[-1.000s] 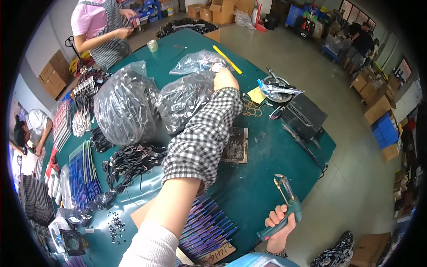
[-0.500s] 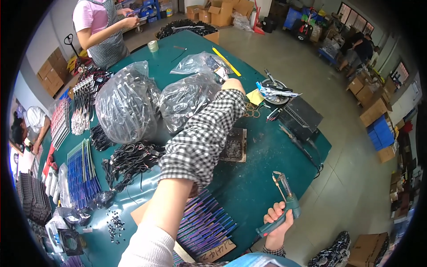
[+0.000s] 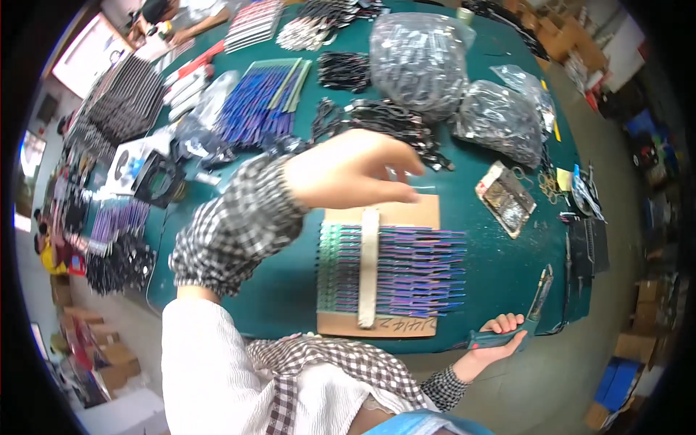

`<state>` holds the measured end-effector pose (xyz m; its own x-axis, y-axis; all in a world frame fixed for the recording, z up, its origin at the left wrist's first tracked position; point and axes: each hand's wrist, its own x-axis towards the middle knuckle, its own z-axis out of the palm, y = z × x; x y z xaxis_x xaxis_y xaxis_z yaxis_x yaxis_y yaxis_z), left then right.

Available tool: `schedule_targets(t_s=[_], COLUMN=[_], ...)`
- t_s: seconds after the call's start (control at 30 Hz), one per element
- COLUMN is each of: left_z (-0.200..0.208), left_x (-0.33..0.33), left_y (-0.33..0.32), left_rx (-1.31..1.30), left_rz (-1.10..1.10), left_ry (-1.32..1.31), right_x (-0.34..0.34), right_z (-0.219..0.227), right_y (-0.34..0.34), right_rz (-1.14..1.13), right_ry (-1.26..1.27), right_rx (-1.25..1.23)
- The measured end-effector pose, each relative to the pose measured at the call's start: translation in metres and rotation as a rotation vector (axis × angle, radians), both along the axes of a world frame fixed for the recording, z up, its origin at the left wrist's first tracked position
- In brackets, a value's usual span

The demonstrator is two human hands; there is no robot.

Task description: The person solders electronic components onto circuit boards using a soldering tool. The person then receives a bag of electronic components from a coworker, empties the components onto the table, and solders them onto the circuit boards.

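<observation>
My left hand [image 3: 355, 170] hovers above the far edge of a piece of cardboard [image 3: 417, 209], its fingers apart and nothing visible in them. On that cardboard lies a row of blue and purple wires [image 3: 420, 272] joined to green circuit strips [image 3: 330, 268]. A pale flat bar [image 3: 368, 268] rests across them. My right hand [image 3: 500, 337] grips the green handle of a soldering gun [image 3: 535, 315] near the table's right front edge. Its metal tip and feed tube point up and away from me.
Beyond the cardboard lie black cables [image 3: 395, 123] and two stuffed plastic bags [image 3: 420, 61]. A blue wire bundle [image 3: 261, 101] and a black fan-like frame [image 3: 158, 177] lie left. A dirty metal tray [image 3: 506, 199] and a black box [image 3: 586, 246] are right. Another person's arm [image 3: 199, 29] shows far left.
My left hand has drawn back from the small plastic bag on the far side to above the cardboard. The view has turned left. My right hand still holds the soldering gun.
</observation>
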<state>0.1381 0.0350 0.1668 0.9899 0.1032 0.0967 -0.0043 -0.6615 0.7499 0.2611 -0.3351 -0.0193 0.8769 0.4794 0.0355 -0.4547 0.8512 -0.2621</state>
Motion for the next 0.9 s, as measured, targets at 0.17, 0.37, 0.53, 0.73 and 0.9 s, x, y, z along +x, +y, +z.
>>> schedule_targets(t_s=[0.17, 0.37, 0.53, 0.73, 0.9], left_z=[-0.032, -0.107, -0.154, -0.149, -0.154], left_x=[-0.14, -0.21, -0.19, -0.14, -0.119], left_y=[0.027, 0.045, 0.054, 0.096, 0.142], left_rx=[-0.397, -0.254, -0.073, 0.084, -0.069], left_rz=[0.627, 0.988, 0.939, 1.018, 0.827], left_ry=[-0.067, -0.118, -0.204, -0.388, -0.388], right_x=[-0.008, -0.008, -0.009, -0.01, -0.01], right_z=[0.004, 0.009, 0.01, 0.009, 0.009], right_y=[0.003, 0.003, 0.006, 0.005, 0.011], right_rz=[-0.004, 0.002, 0.008, 0.006, -0.004], right_ry=[-0.018, -0.042, -0.037, -0.051, -0.024], right_rx=[-0.048, -0.102, -0.133, -0.147, -0.13])
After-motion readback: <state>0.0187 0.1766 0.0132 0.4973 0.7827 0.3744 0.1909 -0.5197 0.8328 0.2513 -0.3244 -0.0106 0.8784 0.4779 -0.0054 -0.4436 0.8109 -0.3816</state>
